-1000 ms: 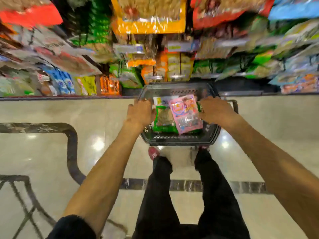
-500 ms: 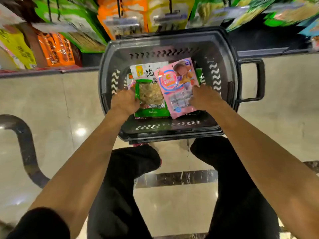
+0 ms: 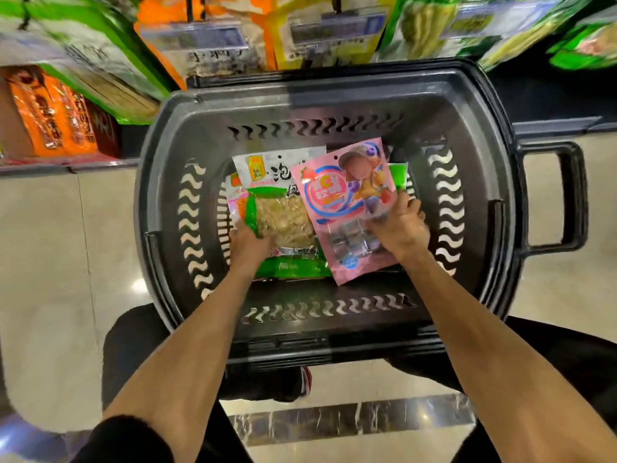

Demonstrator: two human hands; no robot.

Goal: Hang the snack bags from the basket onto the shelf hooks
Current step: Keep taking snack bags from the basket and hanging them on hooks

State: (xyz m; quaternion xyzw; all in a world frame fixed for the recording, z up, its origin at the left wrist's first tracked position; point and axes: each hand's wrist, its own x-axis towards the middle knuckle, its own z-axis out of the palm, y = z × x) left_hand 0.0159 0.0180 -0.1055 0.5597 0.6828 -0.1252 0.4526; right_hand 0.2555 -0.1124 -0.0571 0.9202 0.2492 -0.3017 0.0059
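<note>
Snack bags lying in a loose overlapping stack on the bottom of dark grey plastic basket (image 3: 160,195), which sits on pale polished floor (image 3: 50,245) just in front of shelf (image 3: 66,163). Pink bag (image 3: 337,202) uppermost, tilted, overlapping right part of green bag (image 3: 283,222). Green bag showing a clear window of pale shredded contents and a white top panel with printed characters. At least one further pack partly visible beneath at left edge of stack; another green edge showing behind the pink bag at right.

Left hand (image 3: 248,243) reaching into basket, resting against lower left edge of green bag. Fingers tucked under or behind the pack and hidden from view; cannot tell whether closed on it or merely touching.

Right hand (image 3: 399,227) laid on right side of pink bag, fingers (image 3: 402,202) spread and slightly curled over its surface and edge. Contact clear; a firm grip not confirmed, thumb position hidden.

Both forearms bare, extended from bottom of view. Black sleeve (image 3: 127,439) visible at left upper arm.

Basket side handle (image 3: 567,198) projecting to the right. Hanging packs in orange, yellow and green blurred across upper view, with price tags (image 3: 334,28) in front.
</note>
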